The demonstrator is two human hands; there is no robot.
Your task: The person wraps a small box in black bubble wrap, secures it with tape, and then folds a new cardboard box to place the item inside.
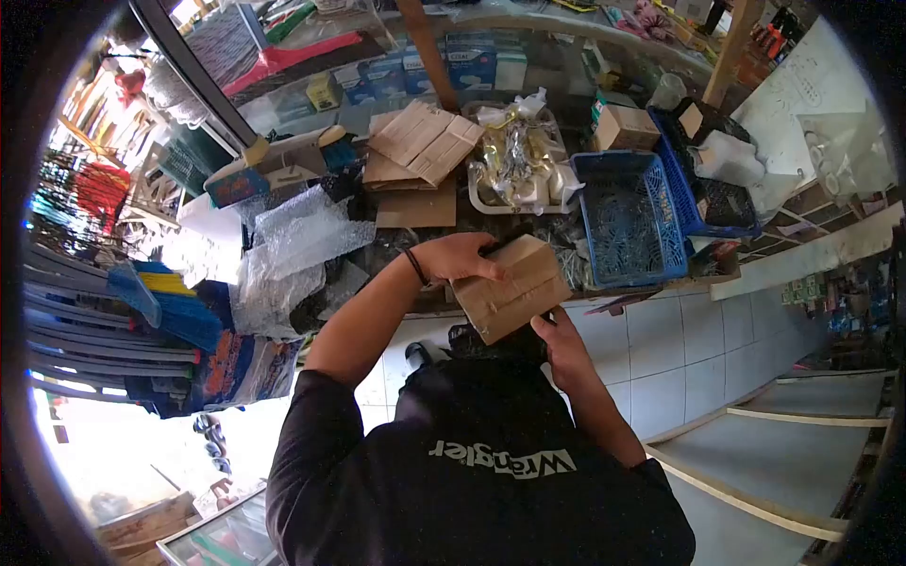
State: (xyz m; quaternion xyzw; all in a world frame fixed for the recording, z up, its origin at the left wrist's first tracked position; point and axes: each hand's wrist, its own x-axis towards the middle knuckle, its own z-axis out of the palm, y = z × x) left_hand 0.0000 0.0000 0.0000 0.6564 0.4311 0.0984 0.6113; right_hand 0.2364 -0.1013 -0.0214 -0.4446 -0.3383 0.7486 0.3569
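Observation:
A small brown cardboard box (514,291) is held tilted in front of my chest, at the near edge of the counter. My left hand (461,258) grips its upper left side, with the thumb lying over the top face and the other fingers mostly hidden behind. At the lower right edge, my right hand (563,347) holds the box with the thumb along the edge; its remaining fingers are out of sight underneath. Something dark shows behind the box, too hidden to name. Just beyond it lie flattened cardboard pieces (425,141) and a white tray (478,196) of plastic-wrapped, gold-coloured items.
To the right stand a blue plastic basket (630,269) and a second blue basket (694,203) with bagged items. Bubble wrap (302,236) covers the counter's left part. Behind is a glass display case with blue boxes (472,66). Wooden-framed shelving (764,462) stands at lower right.

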